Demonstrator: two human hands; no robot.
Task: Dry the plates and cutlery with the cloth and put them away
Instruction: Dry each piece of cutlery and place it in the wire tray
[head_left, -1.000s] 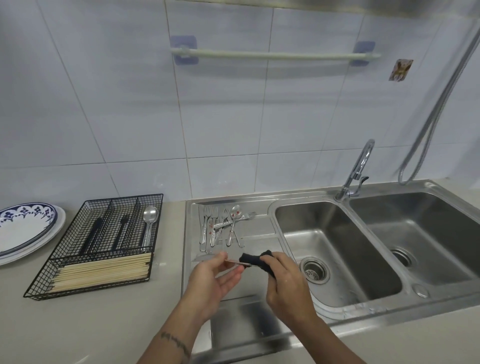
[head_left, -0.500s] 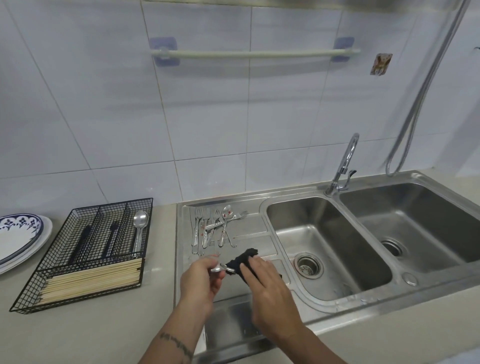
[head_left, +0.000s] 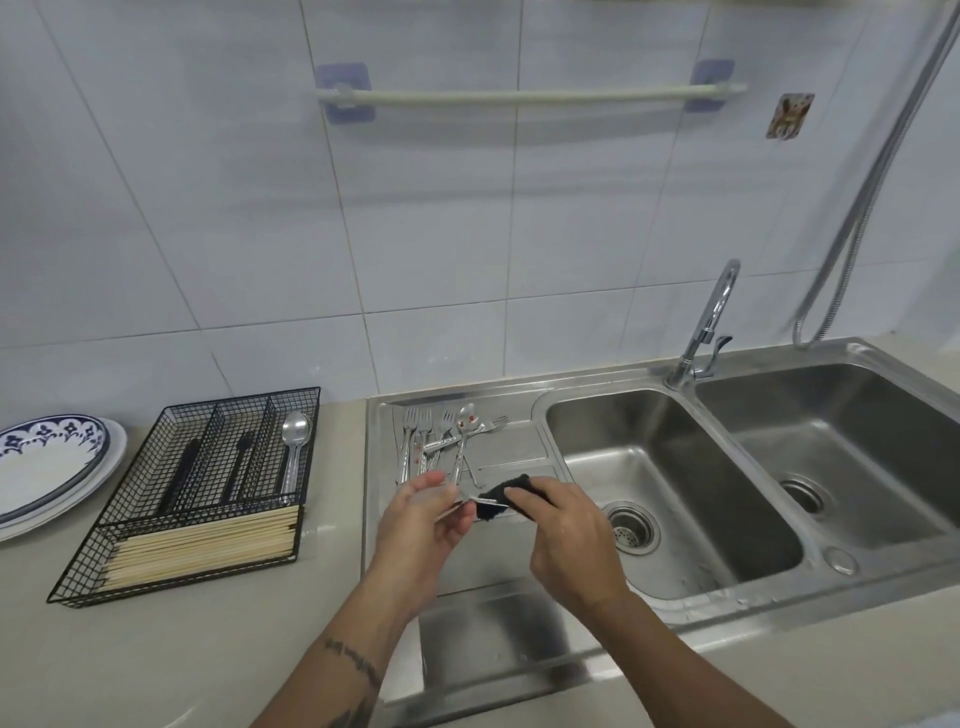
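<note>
A metal utensil (head_left: 464, 505) lies roughly crosswise above the drainboard (head_left: 514, 447), its right end wrapped in the dark cloth (head_left: 500, 500). The left hand (head_left: 423, 525) pinches its left end; the right hand (head_left: 563, 535) grips the cloth. No writing is legible. More cutlery (head_left: 441, 441) lies just behind.

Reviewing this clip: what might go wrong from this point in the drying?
1. The left hand holds the thin piece of cutlery only at one end while the right hand rubs it with the dark cloth; it may slip onto the drainboard.
2. Forks and a spoon lie crossed just behind the hands, so a dropped piece could scatter them.
</note>
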